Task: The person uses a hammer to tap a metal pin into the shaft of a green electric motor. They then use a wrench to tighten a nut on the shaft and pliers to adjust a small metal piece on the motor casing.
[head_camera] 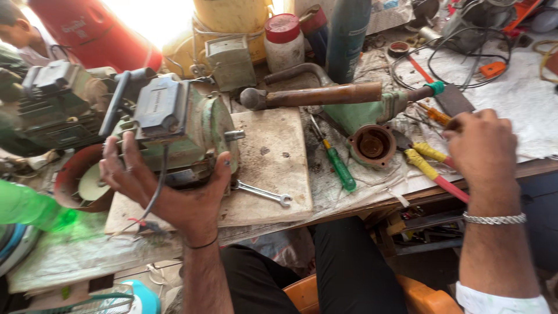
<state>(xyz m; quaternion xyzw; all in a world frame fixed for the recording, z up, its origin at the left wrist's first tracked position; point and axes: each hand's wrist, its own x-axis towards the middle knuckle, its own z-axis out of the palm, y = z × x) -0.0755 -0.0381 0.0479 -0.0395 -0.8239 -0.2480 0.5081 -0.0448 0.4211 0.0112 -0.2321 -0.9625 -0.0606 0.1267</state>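
Table (540,99): crowded, covered with worn sheeting. Wooden board (276,157) lies on it, near the front edge. Green electric motor (174,131) stands on the board's left part, shaft end facing right. Left hand (168,189) grasps the motor from below and in front, fingers wrapped on the casing; a firmer hold low on the body would steady it, in my judgement. Right hand (482,148) rests over the yellow-and-red handled pliers (433,168); whether it grips them cannot be told. Spanner (264,193) lies beside the motor.
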